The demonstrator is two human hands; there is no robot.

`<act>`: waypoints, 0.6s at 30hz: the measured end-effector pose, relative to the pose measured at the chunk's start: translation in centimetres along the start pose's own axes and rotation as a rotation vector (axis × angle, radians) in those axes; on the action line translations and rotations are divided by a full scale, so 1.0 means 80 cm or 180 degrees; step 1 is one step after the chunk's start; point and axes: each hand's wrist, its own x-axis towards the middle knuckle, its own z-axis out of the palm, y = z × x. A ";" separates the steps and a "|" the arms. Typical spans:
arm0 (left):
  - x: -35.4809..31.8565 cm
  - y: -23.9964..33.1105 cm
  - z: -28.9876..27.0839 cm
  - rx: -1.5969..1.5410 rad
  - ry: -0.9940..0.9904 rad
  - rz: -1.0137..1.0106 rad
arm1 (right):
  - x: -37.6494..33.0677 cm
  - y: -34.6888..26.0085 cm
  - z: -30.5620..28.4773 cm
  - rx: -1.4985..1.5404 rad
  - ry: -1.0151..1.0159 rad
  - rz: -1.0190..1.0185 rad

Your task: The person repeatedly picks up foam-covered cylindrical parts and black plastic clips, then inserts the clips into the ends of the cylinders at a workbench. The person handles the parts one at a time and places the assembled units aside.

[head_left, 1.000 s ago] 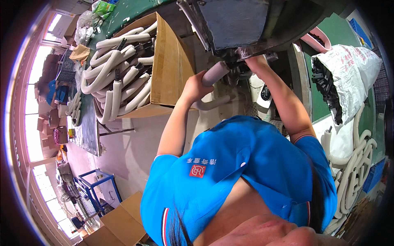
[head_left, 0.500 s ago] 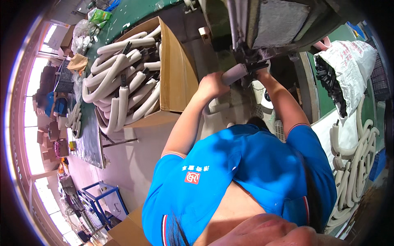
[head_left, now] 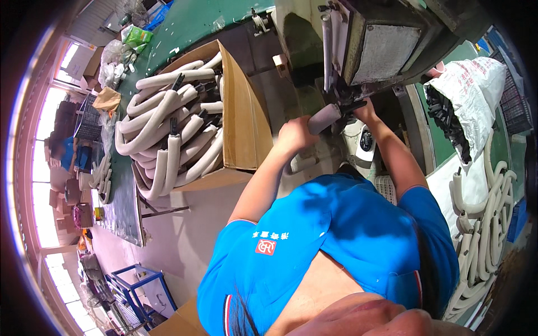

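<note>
My left hand [head_left: 297,135] is closed round a grey foam-covered tube [head_left: 325,119], whose far end meets dark metal parts of a machine [head_left: 339,92]. On the other side of those parts is my right hand [head_left: 365,111], its fingers curled at a slim black piece [head_left: 355,106] that sticks out beside the tube. The black piece and the machine partly hide these fingers, so what they grip cannot be made out. The machine's body [head_left: 386,50], with a pale sheet on its face, stands just beyond both hands.
Left of my arm, an open cardboard box [head_left: 244,112] is piled with bent foam-covered tubes [head_left: 162,106] with black ends. To the right, a white sack [head_left: 473,84] spills black pieces [head_left: 448,120]; more foam-covered tubes [head_left: 476,241] lie below it. A blue metal frame [head_left: 140,280] stands at lower left.
The view has shifted, so the box and machine sit slightly lower in it. Both hands stay at the tube and machine, with the left hand still gripping the tube.
</note>
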 end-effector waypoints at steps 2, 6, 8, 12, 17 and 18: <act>0.000 0.001 0.004 -0.0091 0.0015 0.0047 | -0.009 -0.049 -0.042 -0.0879 0.0210 -0.0323; 0.003 0.009 0.000 -0.0141 -0.0059 0.0208 | -0.030 -0.087 -0.102 0.0406 0.0123 0.1358; 0.007 0.007 0.001 -0.0032 -0.0014 0.0311 | -0.039 -0.120 -0.122 0.1474 0.0100 0.1498; 0.001 0.012 -0.022 -0.0424 -0.0041 0.0474 | -0.052 -0.172 -0.131 0.2898 0.0171 0.1683; -0.026 -0.010 -0.042 -0.0532 -0.0333 0.0725 | -0.050 -0.215 -0.115 0.2853 -0.0220 0.1366; -0.035 -0.019 -0.041 -0.0607 -0.0317 0.0688 | -0.051 -0.218 -0.109 0.2888 -0.0293 0.1287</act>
